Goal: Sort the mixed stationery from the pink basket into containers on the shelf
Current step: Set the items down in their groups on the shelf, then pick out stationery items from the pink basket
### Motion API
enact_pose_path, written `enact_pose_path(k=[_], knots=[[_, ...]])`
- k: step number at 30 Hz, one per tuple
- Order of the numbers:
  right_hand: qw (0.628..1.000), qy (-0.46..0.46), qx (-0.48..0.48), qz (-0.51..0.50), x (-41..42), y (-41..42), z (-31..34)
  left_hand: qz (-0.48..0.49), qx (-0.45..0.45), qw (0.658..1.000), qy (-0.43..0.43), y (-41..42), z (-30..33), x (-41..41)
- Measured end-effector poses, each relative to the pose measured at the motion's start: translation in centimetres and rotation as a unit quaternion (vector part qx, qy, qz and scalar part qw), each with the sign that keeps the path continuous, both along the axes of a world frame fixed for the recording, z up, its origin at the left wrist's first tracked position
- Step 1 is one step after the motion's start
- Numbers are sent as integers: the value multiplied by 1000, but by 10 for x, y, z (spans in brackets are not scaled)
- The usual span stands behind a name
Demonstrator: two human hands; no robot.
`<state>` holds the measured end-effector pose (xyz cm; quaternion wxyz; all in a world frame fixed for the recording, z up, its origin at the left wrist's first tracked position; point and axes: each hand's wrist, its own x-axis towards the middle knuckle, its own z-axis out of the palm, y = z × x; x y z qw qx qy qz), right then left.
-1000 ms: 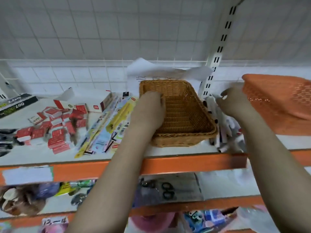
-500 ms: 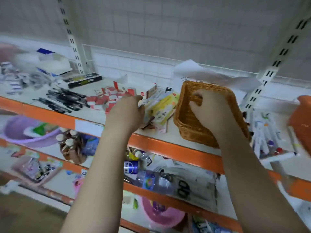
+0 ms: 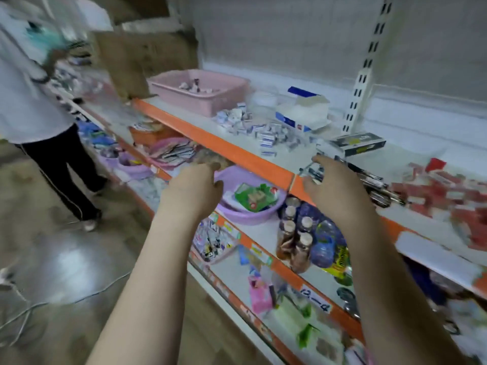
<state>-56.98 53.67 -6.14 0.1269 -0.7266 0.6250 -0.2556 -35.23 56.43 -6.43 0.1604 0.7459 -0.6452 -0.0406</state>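
Note:
The pink basket stands on the top shelf at the far left, with a few small items inside. In front of the orange shelf edge my left hand hangs in the air with loosely curled fingers and nothing in it. Held out over the same edge, my right hand has its fingers spread near a row of black pens; it holds nothing. Small white-and-blue boxes lie scattered right of the basket. Red boxes are piled at the far right.
A white-and-blue carton and a black box sit at the back of the shelf. On the lower shelf are a purple bowl and brown bottles. A person in white top and dark trousers stands at left. Cables lie on the floor.
My view has swung left, away from the wicker basket, which is out of sight. Both hands have let go of it and now hover empty at the shelf edge.

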Motion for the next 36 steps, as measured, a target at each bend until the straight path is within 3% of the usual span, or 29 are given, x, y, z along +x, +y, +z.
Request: enact_pose_path(k=[9,17,24,28,32,36], knots=[[999,-3,-42,12,181,-151,-4,-21,-33,999,-11,-139,-13,163],[998,-4,-67,-13,296,-285,34,-59,-71,995,-44,-285,35,285],[993,73,-45,-83,362,-388,38,-169,-73,980,-78,-435,53,358],[980,158,39,-117,382,-419,42,-262,9,961,-86,-511,49,367],[948,260,178,-36,391,-443,48,-276,115,936,-184,-572,38,365],[907,309,288,8,392,-472,37,-281,190,924,-174,-602,28,356]])
